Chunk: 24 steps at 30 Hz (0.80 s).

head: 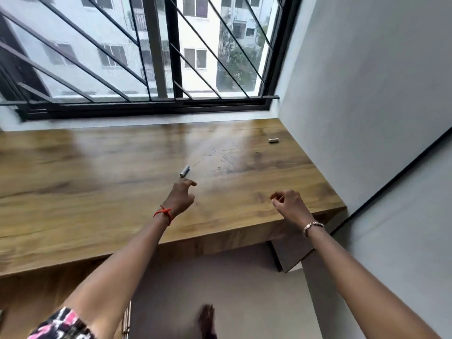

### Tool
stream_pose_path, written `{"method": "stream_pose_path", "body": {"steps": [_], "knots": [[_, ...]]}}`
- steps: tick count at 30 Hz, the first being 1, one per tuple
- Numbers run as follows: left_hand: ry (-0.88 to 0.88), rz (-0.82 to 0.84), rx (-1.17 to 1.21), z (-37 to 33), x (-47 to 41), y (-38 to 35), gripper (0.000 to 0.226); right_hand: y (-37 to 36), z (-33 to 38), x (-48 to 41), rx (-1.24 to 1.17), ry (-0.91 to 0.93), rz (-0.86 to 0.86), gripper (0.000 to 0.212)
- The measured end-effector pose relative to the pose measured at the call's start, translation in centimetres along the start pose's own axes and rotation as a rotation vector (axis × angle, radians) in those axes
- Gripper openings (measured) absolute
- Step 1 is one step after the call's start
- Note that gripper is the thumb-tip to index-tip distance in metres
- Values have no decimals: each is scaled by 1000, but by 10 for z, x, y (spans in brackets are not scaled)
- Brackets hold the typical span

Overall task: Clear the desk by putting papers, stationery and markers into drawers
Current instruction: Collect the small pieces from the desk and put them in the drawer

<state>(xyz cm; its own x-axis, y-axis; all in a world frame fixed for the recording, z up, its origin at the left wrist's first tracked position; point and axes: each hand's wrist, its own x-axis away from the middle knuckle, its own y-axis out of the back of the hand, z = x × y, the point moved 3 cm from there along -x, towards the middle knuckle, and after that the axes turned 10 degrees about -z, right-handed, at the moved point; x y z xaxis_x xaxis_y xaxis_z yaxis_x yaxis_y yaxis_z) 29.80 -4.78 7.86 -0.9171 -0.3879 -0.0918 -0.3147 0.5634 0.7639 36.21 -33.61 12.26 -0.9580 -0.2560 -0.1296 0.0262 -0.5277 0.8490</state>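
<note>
A small grey cylinder-shaped object (pixel 185 171) lies on the wooden desk (pixel 97 172) near its middle. My left hand (pixel 179 198) reaches over the desk just short of it, fingers apart and holding nothing; a red thread is tied round the wrist. A small white eraser-like piece (pixel 273 140) rests at the far right of the desk, close to the wall. My right hand (pixel 289 205) hovers above the desk's right front corner with fingers loosely curled and nothing in them; a bracelet sits on that wrist.
A barred window (pixel 151 57) runs along the back of the desk. A grey wall (pixel 367 94) bounds the desk on the right. Below the desk's front edge are a wooden panel (pixel 293 253) and grey floor, where a foot (pixel 208 321) shows.
</note>
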Motion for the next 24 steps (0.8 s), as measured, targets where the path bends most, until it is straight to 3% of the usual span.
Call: {"method": "stream_pose_path", "body": {"steps": [6, 16, 20, 24], "knots": [[93, 13, -75, 19, -72, -7, 48, -13, -1, -79, -14, -15, -3, 19], [169, 127, -276, 39, -121, -40, 41, -39, -10, -166, -58, -24, 25, 17], [195, 85, -199, 43, -138, -48, 23, -47, -27, -200, -66, -61, 41, 17], [223, 86, -124, 28, -167, -52, 20, -56, -45, -239, -53, -80, 70, 20]]}}
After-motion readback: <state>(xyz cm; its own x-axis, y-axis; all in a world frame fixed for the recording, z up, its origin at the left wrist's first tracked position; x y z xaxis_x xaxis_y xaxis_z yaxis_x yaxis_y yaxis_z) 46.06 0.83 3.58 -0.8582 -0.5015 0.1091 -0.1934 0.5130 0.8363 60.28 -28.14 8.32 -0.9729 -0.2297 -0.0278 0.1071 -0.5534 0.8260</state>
